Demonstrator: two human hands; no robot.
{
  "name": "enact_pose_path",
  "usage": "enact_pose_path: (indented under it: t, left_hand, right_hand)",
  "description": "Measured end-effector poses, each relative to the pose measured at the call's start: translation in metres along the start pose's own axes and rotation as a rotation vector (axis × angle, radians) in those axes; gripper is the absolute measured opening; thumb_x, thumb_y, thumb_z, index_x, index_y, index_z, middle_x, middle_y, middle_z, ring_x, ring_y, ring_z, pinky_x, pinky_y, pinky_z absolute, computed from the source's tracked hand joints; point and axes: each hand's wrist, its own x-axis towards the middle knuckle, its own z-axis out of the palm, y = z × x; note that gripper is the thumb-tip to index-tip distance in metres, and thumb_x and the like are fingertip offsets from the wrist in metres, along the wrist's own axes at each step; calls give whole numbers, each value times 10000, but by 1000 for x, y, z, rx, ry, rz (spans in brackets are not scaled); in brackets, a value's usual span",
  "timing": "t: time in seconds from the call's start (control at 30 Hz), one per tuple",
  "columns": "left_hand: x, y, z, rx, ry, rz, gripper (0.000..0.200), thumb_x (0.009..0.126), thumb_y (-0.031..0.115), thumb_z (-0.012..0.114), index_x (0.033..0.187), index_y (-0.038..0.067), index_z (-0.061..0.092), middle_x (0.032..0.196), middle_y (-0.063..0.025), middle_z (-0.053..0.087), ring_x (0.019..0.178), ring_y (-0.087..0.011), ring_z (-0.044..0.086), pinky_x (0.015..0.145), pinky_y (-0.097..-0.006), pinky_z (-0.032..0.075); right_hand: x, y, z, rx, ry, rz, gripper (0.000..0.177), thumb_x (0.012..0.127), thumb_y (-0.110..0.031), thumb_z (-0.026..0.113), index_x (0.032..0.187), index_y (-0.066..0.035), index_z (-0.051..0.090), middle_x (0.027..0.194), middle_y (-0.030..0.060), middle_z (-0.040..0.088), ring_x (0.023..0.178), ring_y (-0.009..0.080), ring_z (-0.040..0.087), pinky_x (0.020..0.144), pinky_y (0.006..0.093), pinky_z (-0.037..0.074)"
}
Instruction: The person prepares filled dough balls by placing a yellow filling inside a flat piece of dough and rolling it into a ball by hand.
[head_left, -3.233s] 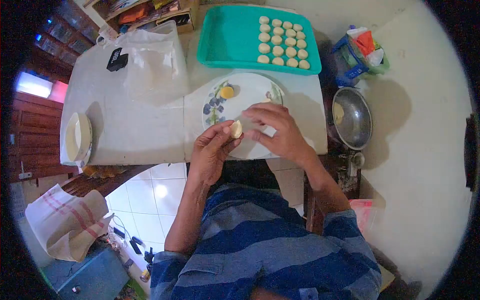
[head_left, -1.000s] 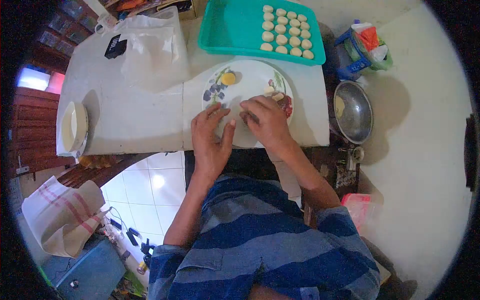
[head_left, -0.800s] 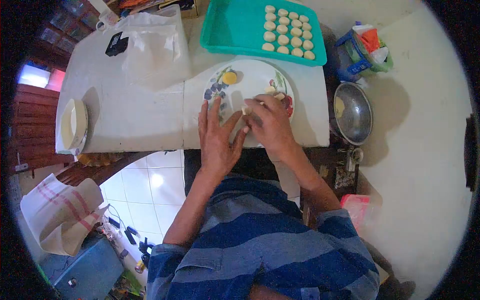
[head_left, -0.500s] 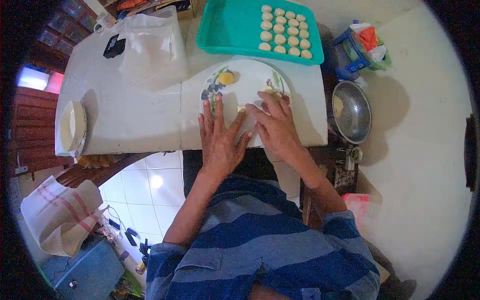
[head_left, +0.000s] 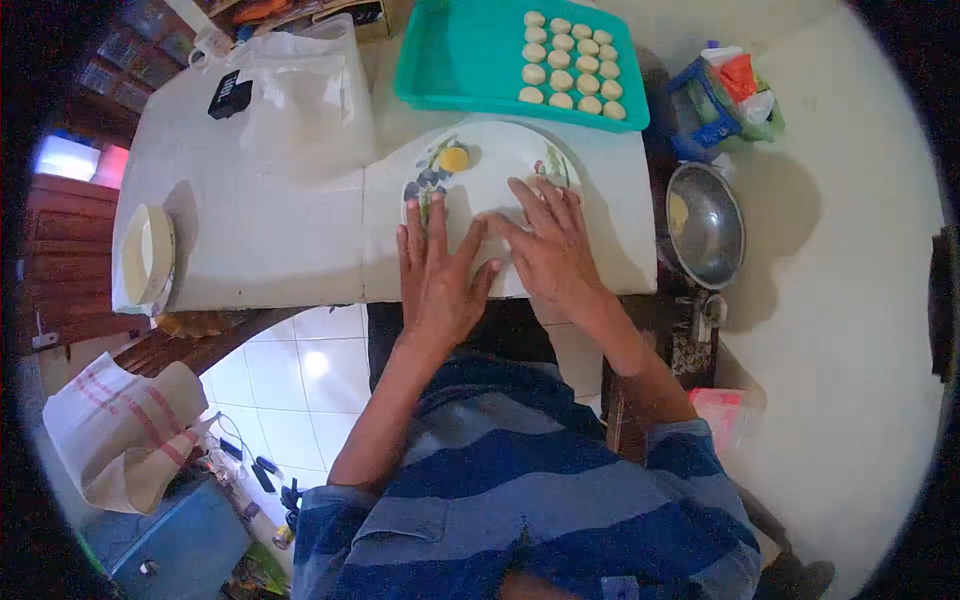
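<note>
A white plate [head_left: 500, 140] with a flower and fruit pattern lies on the table in front of me. My left hand [head_left: 440, 275] rests over its left side, fingers spread and stretched out. My right hand [head_left: 553, 250] lies over the right side, also with fingers apart. Both index fingertips meet near the plate's middle; whatever is under them is hidden. Farther back on the plate sits a round yellow ball [head_left: 454, 159], touched by neither hand. Behind the plate, a green tray [head_left: 460, 60] holds rows of round pale dough balls [head_left: 561, 80] on its right side.
A translucent plastic container [head_left: 310, 110] stands at the back left beside a black box [head_left: 230, 96]. A cream round dish [head_left: 148, 255] is at the table's left edge. Right of the table are a metal bowl [head_left: 708, 230] and a blue basket [head_left: 705, 110] with packaging.
My index fingertips have come together, and the small pale piece seen between them is now out of sight. My right fingers have shifted slightly left.
</note>
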Motion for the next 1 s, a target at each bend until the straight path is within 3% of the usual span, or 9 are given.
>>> enact_pose_path:
  t: [0.1,0.73,0.93,1.0]
  left_hand:
    - [4,-1,-3,61,-43,-4,539,904,306,729,1412,178,604,1610,-262,278,1513,-511,166,1186,-662,210]
    - [12,-16,2,43,10,-3,587,947,307,672,1488,140,518,1608,-300,252,1505,-530,167,1191,-659,191]
    - [5,-10,0,30,-49,-33,591,953,292,659,1505,154,498,1628,-293,215,1512,-526,146,1197,-653,182]
    - [3,-7,0,8,-74,-13,587,950,298,659,1501,163,505,1629,-291,214,1520,-519,127,1203,-649,171]
  right_hand:
    - [0,3,4,35,-33,7,399,857,-174,683,1255,-196,685,1557,167,391,1482,431,266,1205,647,184]
    - [3,0,0,41,-35,-12,395,883,-228,681,1276,-184,688,1566,163,383,1477,444,274,1206,645,176]
    - [8,3,5,-60,-63,-10,448,886,-190,647,1332,-234,664,1569,151,388,1490,431,268,1204,631,188]
    - [7,6,7,-27,-29,0,359,887,-261,675,1240,-203,714,1582,170,376,1494,447,250,1209,652,159]
